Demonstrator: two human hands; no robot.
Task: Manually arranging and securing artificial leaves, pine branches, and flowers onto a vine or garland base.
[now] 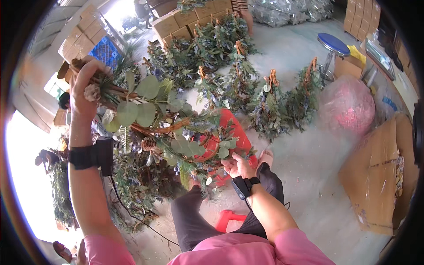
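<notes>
My left hand [86, 81] is raised at the upper left, its fingers wrapped round the brown twig end of an artificial greenery swag [148, 112]. The swag slants down to the right, with round eucalyptus leaves, ferns, a pine cone [148, 144] and bluish berries on a curved vine base. At its lower end my right hand [238, 167] is closed, thumb and fingers pinching the tip of the greenery; the exact spot they grip is partly hidden. Beneath the swag stands a red plastic stool [236, 132], just ahead of my knees.
Several finished-looking swags [238, 84] stand on the floor ahead, and more greenery [145, 176] is heaped at my left. To the right are a pink bundle in clear plastic [353, 106], an open cardboard box [375, 176] and a blue round stool [333, 44]. Stacked cartons [185, 20] stand behind.
</notes>
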